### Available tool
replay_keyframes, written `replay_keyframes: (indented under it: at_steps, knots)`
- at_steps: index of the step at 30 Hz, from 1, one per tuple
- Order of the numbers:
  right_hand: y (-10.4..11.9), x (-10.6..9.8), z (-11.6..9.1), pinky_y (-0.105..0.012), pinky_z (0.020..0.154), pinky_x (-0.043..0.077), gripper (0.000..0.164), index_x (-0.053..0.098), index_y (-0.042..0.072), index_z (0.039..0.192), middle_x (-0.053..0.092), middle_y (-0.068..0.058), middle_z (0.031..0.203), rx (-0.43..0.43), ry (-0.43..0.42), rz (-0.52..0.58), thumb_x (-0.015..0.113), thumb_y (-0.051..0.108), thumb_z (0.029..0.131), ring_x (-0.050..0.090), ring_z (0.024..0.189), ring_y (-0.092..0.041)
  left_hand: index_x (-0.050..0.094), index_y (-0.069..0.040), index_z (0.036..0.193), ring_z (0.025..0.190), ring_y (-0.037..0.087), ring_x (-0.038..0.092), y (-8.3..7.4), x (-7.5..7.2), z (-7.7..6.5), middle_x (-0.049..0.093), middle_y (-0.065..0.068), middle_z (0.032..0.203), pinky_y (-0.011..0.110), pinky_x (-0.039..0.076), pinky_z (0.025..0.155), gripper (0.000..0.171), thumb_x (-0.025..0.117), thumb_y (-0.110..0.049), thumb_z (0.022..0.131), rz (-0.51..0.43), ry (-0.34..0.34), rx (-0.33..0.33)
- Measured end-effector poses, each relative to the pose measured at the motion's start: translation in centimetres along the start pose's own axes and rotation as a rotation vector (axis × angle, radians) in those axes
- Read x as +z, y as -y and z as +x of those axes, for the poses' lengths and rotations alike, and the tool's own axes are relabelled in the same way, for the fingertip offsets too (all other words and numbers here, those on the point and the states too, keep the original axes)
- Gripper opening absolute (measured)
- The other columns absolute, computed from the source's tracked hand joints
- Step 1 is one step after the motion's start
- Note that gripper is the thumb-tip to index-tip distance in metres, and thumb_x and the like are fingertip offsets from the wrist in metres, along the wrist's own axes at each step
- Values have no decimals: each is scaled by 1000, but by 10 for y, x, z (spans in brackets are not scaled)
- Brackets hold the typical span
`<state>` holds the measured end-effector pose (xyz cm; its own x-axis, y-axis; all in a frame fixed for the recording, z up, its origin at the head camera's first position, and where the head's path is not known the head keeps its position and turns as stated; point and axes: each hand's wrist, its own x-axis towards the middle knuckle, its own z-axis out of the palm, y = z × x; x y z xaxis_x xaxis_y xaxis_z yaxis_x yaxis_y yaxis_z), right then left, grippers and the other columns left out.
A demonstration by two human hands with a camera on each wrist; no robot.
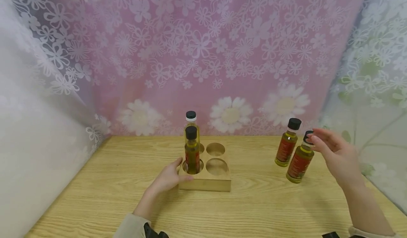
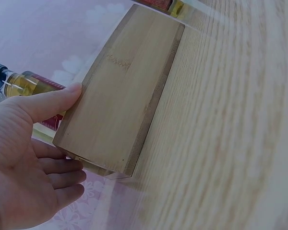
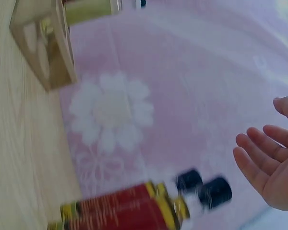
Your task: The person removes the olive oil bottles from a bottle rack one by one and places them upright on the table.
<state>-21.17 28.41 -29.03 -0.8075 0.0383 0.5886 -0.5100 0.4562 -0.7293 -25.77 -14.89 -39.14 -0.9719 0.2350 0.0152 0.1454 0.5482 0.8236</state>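
A light wooden bottle rack (image 1: 205,185) with round holes stands on the table. My left hand (image 1: 168,178) holds its near left corner, thumb at the front edge and fingers along the left side. In the rack's left row stand two oil bottles: a near one with a red label (image 1: 192,156) and a far one (image 1: 191,119) partly hidden behind it. My right hand (image 1: 340,156) hovers by the black caps of two more red-labelled oil bottles, the nearer bottle (image 1: 299,164) and the farther bottle (image 1: 286,148). In the right wrist view its fingers are loosely bent and hold nothing.
The wood-grain table (image 1: 254,209) meets a pink flowered curtain (image 1: 203,61) at the back. A pale cloth (image 1: 38,125) hangs at the left, and a flowered one (image 1: 381,107) at the right. Two holes show in the rack's right row.
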Motion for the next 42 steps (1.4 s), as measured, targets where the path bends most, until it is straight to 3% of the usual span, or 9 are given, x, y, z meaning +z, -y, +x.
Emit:
replay_keyframes:
  at_steps: [5, 9, 12, 17, 21, 27, 36, 42]
  knots:
    - [23, 41, 10, -11, 76, 46, 34, 52, 9, 129, 62, 10, 108, -39, 183, 3, 54, 9, 95, 59, 93, 4, 25, 5, 144, 131, 41, 29, 1, 1, 0, 31, 22, 145, 56, 29, 101, 95, 75, -39, 76, 1, 3, -1]
    - [35, 85, 20, -22, 81, 49, 43, 48, 3, 132, 60, -8, 114, -22, 336, -65, 57, 20, 94, 58, 102, -12, 25, 5, 144, 132, 40, 29, 1, 0, 1, 32, 22, 145, 56, 29, 101, 95, 75, -38, 76, -7, 0, 3]
    - [38, 121, 25, -34, 85, 49, 49, 47, 2, 133, 58, -14, 117, -1, 435, -25, 61, 23, 92, 55, 108, -27, 25, 6, 143, 131, 41, 29, 1, 0, 0, 32, 22, 145, 56, 28, 102, 95, 75, -38, 76, -5, 1, 7]
    - [37, 179, 31, -45, 92, 44, 60, 42, 4, 137, 51, -17, 126, 31, 538, 101, 67, 24, 87, 49, 115, -32, 25, 7, 143, 131, 41, 29, 0, 1, -1, 32, 23, 145, 56, 29, 102, 95, 75, -40, 77, 5, 18, 14]
    - [37, 217, 31, -48, 92, 43, 65, 39, 5, 139, 49, -16, 129, 59, 568, 149, 70, 25, 85, 49, 115, -33, 24, 8, 143, 131, 42, 29, 0, 2, -1, 31, 24, 145, 57, 28, 101, 96, 74, -41, 77, -4, 40, 14]
    - [41, 253, 30, -44, 82, 49, 61, 46, 10, 135, 55, -7, 120, 54, 539, 91, 72, 26, 83, 56, 104, -26, 24, 8, 143, 130, 43, 30, 2, -2, 0, 31, 25, 144, 58, 29, 100, 98, 74, -42, 76, -4, 20, 9]
    - [39, 274, 28, -42, 83, 49, 46, 55, 10, 123, 60, -5, 113, 57, 533, 31, 72, 23, 82, 58, 102, -24, 25, 8, 143, 130, 43, 30, 4, -3, -1, 31, 24, 144, 58, 29, 100, 98, 74, -44, 76, 12, 6, 10]
    - [35, 276, 24, -40, 78, 51, 45, 56, 12, 120, 63, -3, 108, 30, 473, -32, 73, 29, 81, 61, 96, -21, 23, 6, 144, 130, 43, 30, 1, -3, 1, 30, 23, 145, 59, 30, 99, 100, 74, -45, 75, 5, 25, 7]
